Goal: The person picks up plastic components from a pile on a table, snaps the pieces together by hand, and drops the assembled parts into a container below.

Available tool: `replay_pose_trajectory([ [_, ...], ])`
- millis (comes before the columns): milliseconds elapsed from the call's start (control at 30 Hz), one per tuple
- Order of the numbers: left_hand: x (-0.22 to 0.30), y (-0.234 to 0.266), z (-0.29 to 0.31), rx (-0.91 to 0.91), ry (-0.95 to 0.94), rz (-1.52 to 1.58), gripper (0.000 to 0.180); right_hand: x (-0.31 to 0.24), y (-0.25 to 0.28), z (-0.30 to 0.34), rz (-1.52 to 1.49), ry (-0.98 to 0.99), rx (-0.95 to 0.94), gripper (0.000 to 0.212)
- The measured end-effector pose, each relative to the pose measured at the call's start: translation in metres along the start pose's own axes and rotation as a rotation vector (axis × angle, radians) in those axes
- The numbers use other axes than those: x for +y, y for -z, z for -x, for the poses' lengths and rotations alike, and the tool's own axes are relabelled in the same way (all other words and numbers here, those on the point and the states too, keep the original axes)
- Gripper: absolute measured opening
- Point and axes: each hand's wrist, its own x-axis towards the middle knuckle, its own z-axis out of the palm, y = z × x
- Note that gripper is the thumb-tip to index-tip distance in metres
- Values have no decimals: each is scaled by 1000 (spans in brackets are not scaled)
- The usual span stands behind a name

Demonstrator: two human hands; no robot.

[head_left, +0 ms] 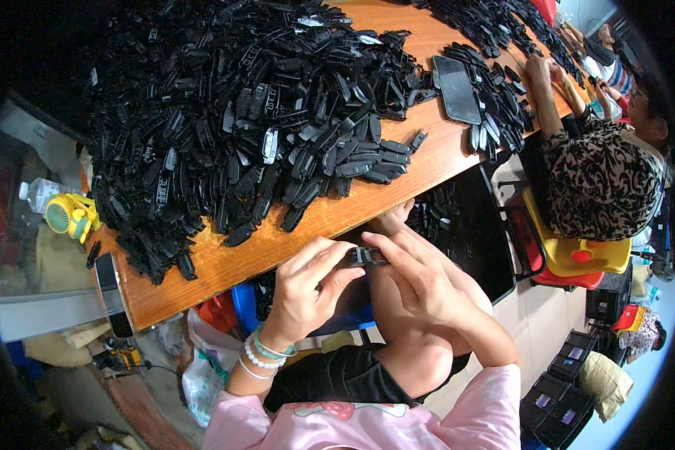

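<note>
Between my two hands, just off the near edge of the table, is a small black plastic part (363, 257) with a lighter grey middle. My left hand (307, 289) pinches its left end with thumb and fingers. The fingers of my right hand (412, 274) close on its right end. My fingertips cover both ends, so its full shape is hidden. Beyond my hands, a large heap of similar black plastic parts (232, 127) covers much of the wooden table (228, 266).
A phone (457, 90) lies by a smaller pile of black parts at the right. Another phone-like device (114, 294) and a yellow fan (71, 214) are at the table's left end. A co-worker in a patterned top (600, 176) sits at right. Below stands a blue bin (245, 307).
</note>
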Motion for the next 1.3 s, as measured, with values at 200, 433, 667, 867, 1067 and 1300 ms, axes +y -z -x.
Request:
replay_pose_trajectory([
  [200,4,1,-4,-16,-43,-56,24,6,-8,6,-64,-19,37,46],
  [433,4,-8,-5,-4,23,-26,21,7,-16,9,59,10,24,45],
  [667,-4,-14,4,1,493,632,30,-4,-19,7,-162,-197,262,36],
  [867,5,-14,1,-84,458,793,28,6,-17,18,-340,-110,318,18],
  [1067,-25,-19,-49,67,-88,-153,17,13,-3,5,-244,-178,-39,22],
  [1300,-45,-34,-83,-55,-68,-882,23,34,17,-13,-125,-406,101,11],
])
